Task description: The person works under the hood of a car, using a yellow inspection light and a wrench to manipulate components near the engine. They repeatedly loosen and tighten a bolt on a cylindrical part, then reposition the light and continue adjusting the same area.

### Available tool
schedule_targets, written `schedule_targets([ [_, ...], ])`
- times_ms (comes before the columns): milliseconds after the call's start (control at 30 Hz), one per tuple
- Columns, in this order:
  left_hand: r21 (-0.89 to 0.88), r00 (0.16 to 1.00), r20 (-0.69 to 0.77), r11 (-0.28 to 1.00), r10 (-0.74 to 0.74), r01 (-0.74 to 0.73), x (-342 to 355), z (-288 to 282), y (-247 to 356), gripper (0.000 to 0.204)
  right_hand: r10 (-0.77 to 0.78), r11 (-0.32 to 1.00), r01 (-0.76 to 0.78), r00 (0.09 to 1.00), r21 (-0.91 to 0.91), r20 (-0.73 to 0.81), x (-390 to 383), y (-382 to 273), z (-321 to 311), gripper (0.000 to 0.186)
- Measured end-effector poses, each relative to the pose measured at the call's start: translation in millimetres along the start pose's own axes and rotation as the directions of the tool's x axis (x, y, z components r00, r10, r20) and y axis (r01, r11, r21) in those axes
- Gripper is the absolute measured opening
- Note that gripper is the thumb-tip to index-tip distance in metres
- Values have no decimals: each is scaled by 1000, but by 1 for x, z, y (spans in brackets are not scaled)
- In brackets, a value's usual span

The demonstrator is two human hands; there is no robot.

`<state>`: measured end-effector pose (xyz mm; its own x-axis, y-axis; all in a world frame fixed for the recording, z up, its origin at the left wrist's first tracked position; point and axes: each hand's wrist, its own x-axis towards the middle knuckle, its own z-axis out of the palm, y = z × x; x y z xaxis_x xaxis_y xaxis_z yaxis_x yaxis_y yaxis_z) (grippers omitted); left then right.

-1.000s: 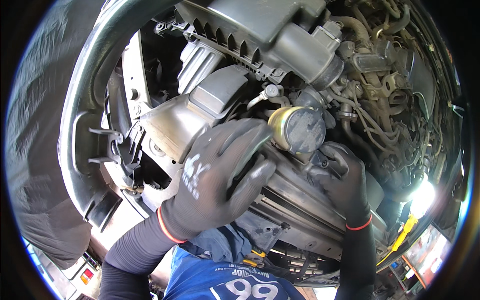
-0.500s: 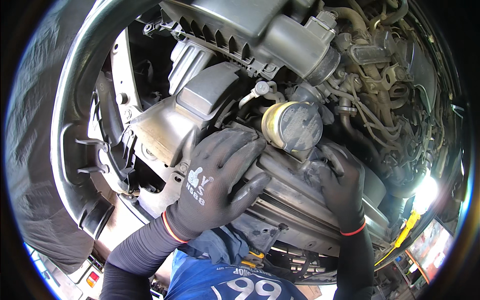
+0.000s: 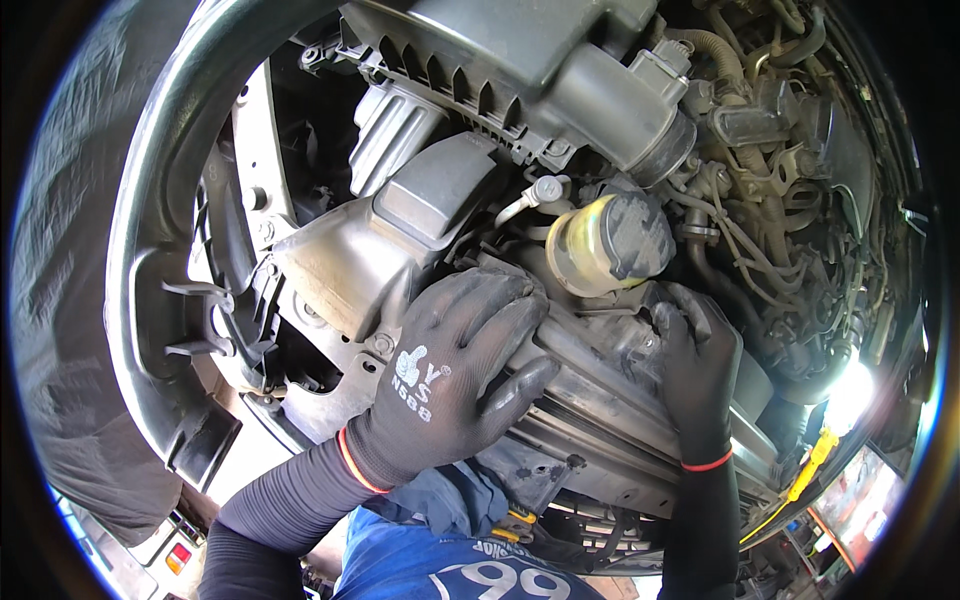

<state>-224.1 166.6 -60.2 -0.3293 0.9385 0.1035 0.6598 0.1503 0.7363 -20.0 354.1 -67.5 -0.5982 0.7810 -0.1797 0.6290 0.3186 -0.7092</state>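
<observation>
In a black coated glove, my left hand [image 3: 460, 355] rests palm-down on the dark radiator support [image 3: 590, 390], its fingers bent and slightly apart over the edge. My right hand [image 3: 690, 355], gloved alike, has curled fingers at a bracket [image 3: 640, 335] beneath a round translucent yellowish reservoir [image 3: 585, 250] with a dusty dark cap. What those fingers grip is too hidden to tell. The reservoir leans just above and between my hands. A metal pipe fitting [image 3: 540, 192] sits beside it, and an intake duct [image 3: 350, 270] lies left of it.
A large black airbox [image 3: 500, 50] spans the top, hoses [image 3: 760, 240] crowd the right, and a long curved black bar [image 3: 150, 300] runs down the left beside a dark cover [image 3: 70, 280]. A lit work lamp [image 3: 848, 390] with a yellow handle hangs at lower right.
My left hand has lowered from beside the reservoir onto the support. My right fingers have shifted at the bracket. The reservoir now leans further, showing more of its yellow side.
</observation>
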Motion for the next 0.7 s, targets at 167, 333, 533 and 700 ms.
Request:
schedule_targets([
  [167,-25,1000,11,1000,-14,15,1,0,0,53,87,993,-87,996,76,-8,6,-3,2,25],
  [333,-13,1000,-11,1000,-25,25,0,0,2,56,40,999,-41,999,-16,-36,10,-4,0,26],
  [533,-105,992,-123,994,4,-17,-12,-17,9,67,65,996,-65,998,64,-3,8,0,-2,28],
  [700,-105,995,-101,994,-13,2,-58,-45,17,70,139,975,-150,988,166,74,3,-1,-1,34],
])
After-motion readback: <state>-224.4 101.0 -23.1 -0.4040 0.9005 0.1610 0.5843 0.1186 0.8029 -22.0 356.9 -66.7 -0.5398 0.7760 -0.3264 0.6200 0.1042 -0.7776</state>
